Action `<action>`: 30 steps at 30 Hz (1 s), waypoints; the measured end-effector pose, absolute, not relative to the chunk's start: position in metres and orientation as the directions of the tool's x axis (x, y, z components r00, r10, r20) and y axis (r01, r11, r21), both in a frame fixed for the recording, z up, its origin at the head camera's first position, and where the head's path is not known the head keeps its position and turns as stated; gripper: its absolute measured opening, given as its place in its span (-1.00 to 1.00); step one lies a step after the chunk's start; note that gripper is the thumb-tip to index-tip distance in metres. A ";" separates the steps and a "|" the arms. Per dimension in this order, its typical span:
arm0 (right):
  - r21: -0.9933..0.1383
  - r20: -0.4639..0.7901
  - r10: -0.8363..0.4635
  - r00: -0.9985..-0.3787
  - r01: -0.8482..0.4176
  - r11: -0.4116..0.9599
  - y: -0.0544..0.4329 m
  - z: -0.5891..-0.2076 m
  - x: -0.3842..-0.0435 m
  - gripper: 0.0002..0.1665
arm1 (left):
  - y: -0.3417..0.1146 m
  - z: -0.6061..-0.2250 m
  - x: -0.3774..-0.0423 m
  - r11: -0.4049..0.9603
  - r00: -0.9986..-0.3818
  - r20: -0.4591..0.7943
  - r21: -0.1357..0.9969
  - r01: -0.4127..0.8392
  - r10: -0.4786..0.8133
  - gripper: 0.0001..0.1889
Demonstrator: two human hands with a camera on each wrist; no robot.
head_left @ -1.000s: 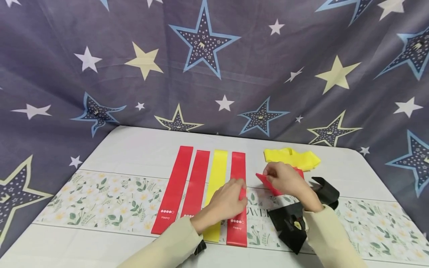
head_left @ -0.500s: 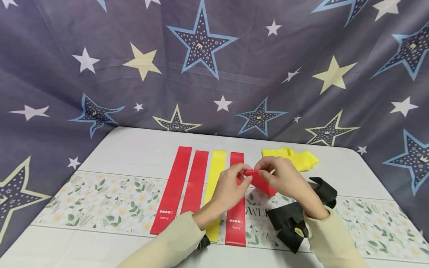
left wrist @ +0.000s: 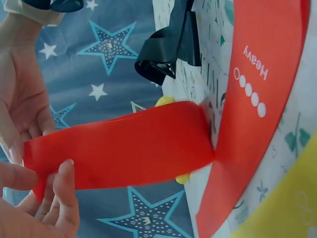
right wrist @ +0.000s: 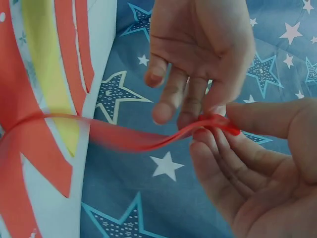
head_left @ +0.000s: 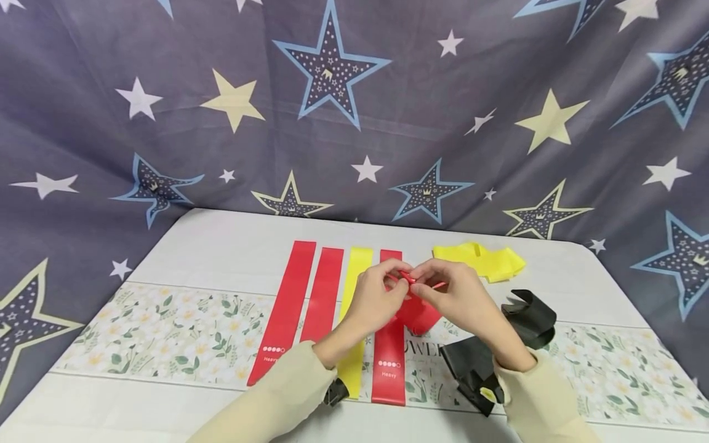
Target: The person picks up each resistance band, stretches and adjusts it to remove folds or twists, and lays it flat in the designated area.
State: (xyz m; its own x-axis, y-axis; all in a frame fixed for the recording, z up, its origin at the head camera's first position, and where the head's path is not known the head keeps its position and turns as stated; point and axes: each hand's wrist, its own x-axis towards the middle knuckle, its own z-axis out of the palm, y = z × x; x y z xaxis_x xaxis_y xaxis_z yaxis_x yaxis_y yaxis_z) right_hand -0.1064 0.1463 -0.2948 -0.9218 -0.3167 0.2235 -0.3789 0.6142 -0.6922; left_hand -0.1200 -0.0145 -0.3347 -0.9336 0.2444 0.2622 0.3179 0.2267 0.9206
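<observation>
Both hands pinch one end of a red resistance band (head_left: 419, 315), raised over the table. My left hand (head_left: 372, 301) and right hand (head_left: 456, 299) meet fingertip to fingertip at its upper edge. In the left wrist view, the red band (left wrist: 124, 148) hangs as a wide strip from the fingers down to the tabletop. The right wrist view shows the band (right wrist: 133, 140) edge-on, with a slight wave. Below the hands lies a flat red band (head_left: 389, 351) marked "Heavy", partly hidden by them.
Left of it lie a flat yellow band (head_left: 350, 369) and two more red bands (head_left: 288, 301), side by side. A crumpled yellow band (head_left: 479, 261) is at the back right. Black bands (head_left: 476, 369) lie folded by the right forearm. A star-patterned cloth (head_left: 232, 154) hangs behind the table.
The right hand has brought the red band leftward. My left hand has risen from over the flat red band and now pinches the raised band beside the right. The flat bands stay put.
</observation>
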 end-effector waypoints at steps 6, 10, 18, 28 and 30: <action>-0.758 0.216 -0.378 -0.900 -0.399 0.517 0.147 -0.302 -0.112 -0.79 | -0.020 -0.338 -0.123 0.134 -0.944 0.223 0.956 0.261 0.244 -0.76; -0.795 0.207 -0.437 -0.875 -0.411 0.446 0.147 -0.304 -0.118 -0.76 | -0.022 -0.337 -0.124 0.121 -0.946 0.233 0.957 0.265 0.226 -0.76; -0.829 0.154 -0.296 -0.943 -0.286 0.481 0.166 -0.324 -0.153 -0.79 | -0.022 -0.337 -0.126 0.225 -0.960 0.226 0.939 0.260 0.167 -0.79; -0.767 -0.076 -0.112 -0.991 -0.014 0.641 0.206 -0.365 -0.196 -0.68 | -0.033 -0.335 -0.127 0.224 -0.966 0.225 0.942 0.249 0.128 -0.74; -0.719 -0.110 -0.082 -0.991 0.022 0.695 0.208 -0.371 -0.199 -0.67 | -0.035 -0.335 -0.126 0.224 -0.967 0.223 0.943 0.246 0.123 -0.73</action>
